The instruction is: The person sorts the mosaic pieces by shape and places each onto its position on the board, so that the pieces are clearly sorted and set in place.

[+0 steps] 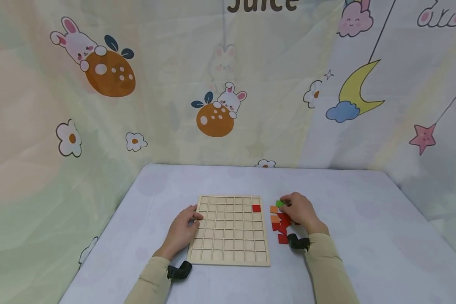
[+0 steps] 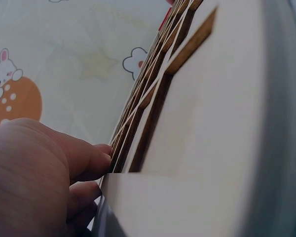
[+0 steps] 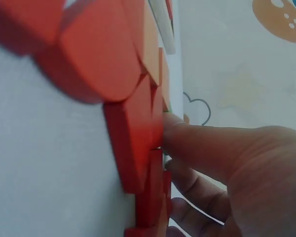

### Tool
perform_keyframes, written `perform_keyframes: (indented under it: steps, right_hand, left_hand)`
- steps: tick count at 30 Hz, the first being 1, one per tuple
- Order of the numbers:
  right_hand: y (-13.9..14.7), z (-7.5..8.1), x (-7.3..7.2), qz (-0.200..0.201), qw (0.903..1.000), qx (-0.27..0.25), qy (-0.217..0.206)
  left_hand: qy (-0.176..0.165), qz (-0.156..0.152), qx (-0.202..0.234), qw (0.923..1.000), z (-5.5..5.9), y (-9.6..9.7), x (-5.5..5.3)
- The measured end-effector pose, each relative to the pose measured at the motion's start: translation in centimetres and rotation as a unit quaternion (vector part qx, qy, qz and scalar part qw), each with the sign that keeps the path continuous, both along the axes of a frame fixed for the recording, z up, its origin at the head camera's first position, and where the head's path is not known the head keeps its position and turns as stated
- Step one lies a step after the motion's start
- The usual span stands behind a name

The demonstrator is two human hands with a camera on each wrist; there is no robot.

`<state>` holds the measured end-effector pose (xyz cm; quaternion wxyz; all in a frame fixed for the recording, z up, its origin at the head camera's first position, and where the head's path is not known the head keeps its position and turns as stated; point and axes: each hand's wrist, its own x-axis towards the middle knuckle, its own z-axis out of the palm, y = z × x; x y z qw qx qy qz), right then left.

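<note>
My left hand (image 1: pixel 182 230), fingers loose, touches left edge of pale wooden grid board (image 1: pixel 228 234). Right hand (image 1: pixel 302 211) by flat green tile (image 1: pixel 279 203); can't tell grip.

Board (image 1: pixel 228 234), mid tabletop (image 1: pixel 365 211): pale bare wood, smooth & matt; its groove walls (image 2: pixel 154 121) darker brown, like cut wood edges. Loose red tiles (image 1: pixel 283 239), btwn board & tabletop's R edge: smooth flat faces, low sheen, painted wood or plastic, can't tell which. Orange tile (image 1: pixel 274 209) & green tile (image 1: pixel 280 203) there: approx same smooth finish. Tabletop's surface: smooth, matt, mat'l unclear. Backdrop (image 1: pixel 167 105) past tabletop's far edge: printed cloth, matt, w/ soft creases. Sleeves (image 1: pixel 328 261): matt woven cloth w/ folds. Wrist units (image 1: pixel 180 270): blk, plastic-looking, mostly matt.
</note>
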<state>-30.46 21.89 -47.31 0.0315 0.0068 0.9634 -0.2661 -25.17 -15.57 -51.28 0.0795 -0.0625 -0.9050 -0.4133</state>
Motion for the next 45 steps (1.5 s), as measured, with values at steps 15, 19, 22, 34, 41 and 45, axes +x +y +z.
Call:
perform_keyframes:
  steps: [15,19,22,34,41,45]
  right_hand:
    - [-0.2,0.1,0.2,0.019,0.9991,-0.026,0.028]
    - [-0.6,0.6,0.3,0.037,0.9977,-0.036,0.044]
    - [-1.0,0.9,0.4,0.044,0.9970,-0.037,0.051]
    - [-3.3,1.0,0.8,0.064,0.9961,-0.036,0.049]
    - [-4.9,1.0,1.1,0.093,0.9933,-0.029,0.062]
    - [-5.7,1.2,1.3,0.102,0.9923,-0.030,0.063]
  left_hand:
    - [0.004,-0.003,0.005,1.0000,0.0,-0.2,0.1]
    - [0.004,-0.001,0.003,1.0000,0.0,-0.3,0.1]
    - [0.003,0.000,0.004,1.0000,-0.1,-0.3,0.1]
    - [0.007,-0.007,0.012,0.9999,0.1,-0.4,0.3]
    - [0.006,-0.006,0.014,0.9999,0.2,-0.3,0.3]
    - [0.003,-0.005,0.014,0.9999,0.2,-0.2,0.3]
